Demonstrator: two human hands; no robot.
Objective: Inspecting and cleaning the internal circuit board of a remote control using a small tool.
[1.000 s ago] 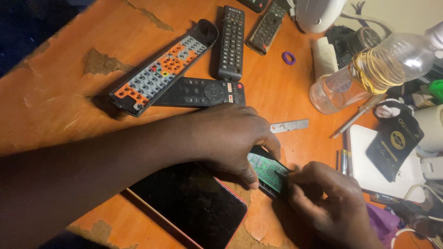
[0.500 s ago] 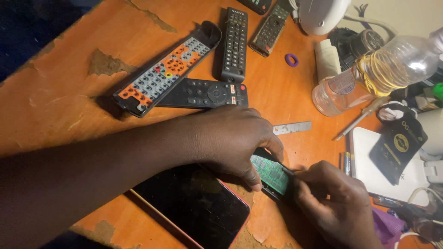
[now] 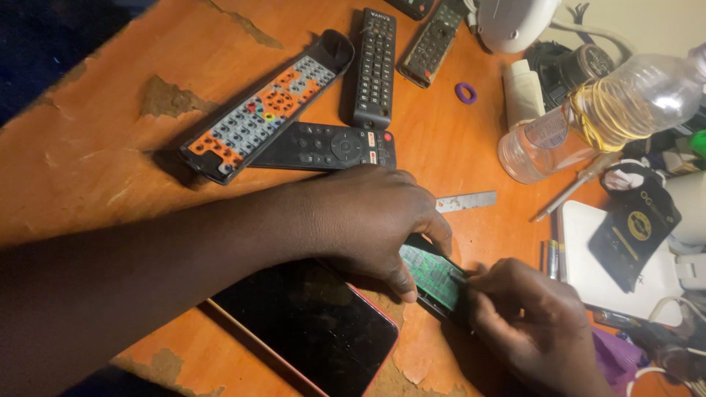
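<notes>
While both hands work close together at the near edge of the tabletop, the scene stands like this:

Left hand: the left hand (image 3: 368,220) lies palm down on the opened remote (image 3: 434,279), fingers curled, the thumb and fingertips pressing on its upper end; it holds the remote down more than it wraps it.

Right hand: the right hand (image 3: 533,323) is closed in a pinch at the lower end of the same remote, its fingertips touching the green circuit board (image 3: 432,273). Whether a small tool is between the fingers, I cannot tell.

Opened remote: dark shell with the board showing, lying tilted on the orange tabletop (image 3: 110,162) near its near edge, between the two hands.

Phone: a black phone with a red rim (image 3: 309,331) lies flat just beside the remote, partly under the left wrist.

Other remotes: an orange and grey remote (image 3: 265,110), a short black remote (image 3: 323,145) touching it, and a long black remote (image 3: 373,66) lie toward the far edge.

Metal strip: a small grey strip (image 3: 467,201) lies just beyond the left hand.

Bottle: a clear plastic bottle (image 3: 588,117) lies on its side at the right edge, near a white box (image 3: 603,257).

Ring: a small purple ring (image 3: 465,93) lies near the far edge.
</notes>
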